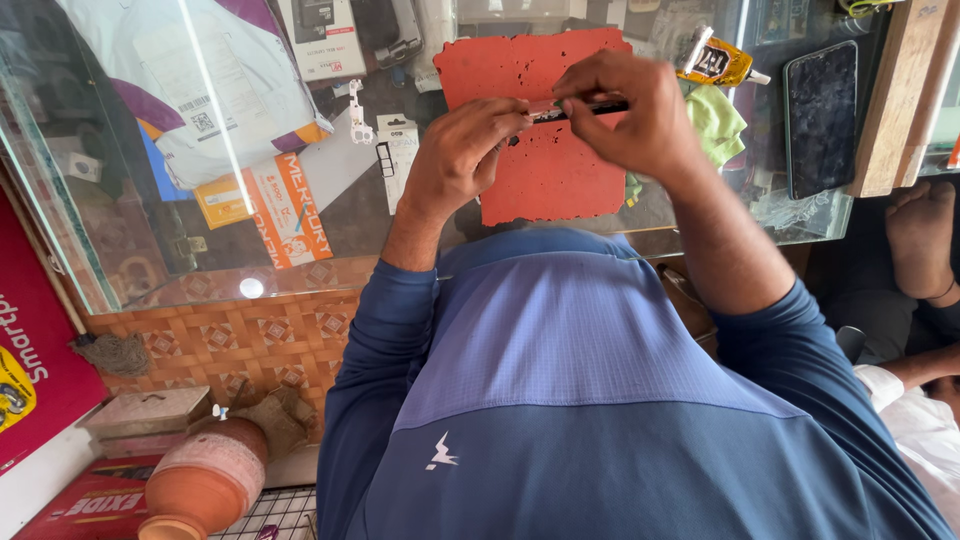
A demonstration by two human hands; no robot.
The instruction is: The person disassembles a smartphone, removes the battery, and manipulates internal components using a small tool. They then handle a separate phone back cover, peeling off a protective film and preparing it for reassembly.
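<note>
Two bare hands met over the red work mat (545, 170) on the glass counter (150, 250), and between them sat a slim dark part (590, 105), long and narrow, held above the mat's upper half. The left hand (462, 150) was pinched shut on its near end, while the right hand (625, 110) was curled down over the other end, fingertips narrowed on it. It looked light, thin and probably fragile, best held by its edges and ends, not flexed. Close by lay a yellow glue tube (718, 62), a green cloth (715, 120) and a dark phone (820, 115) face up at the right; white packets (320, 35) and an orange card (290, 205) lay to the left. Nothing stood between the hands, though another person's arm (925, 240) rested near the counter's right end.
</note>
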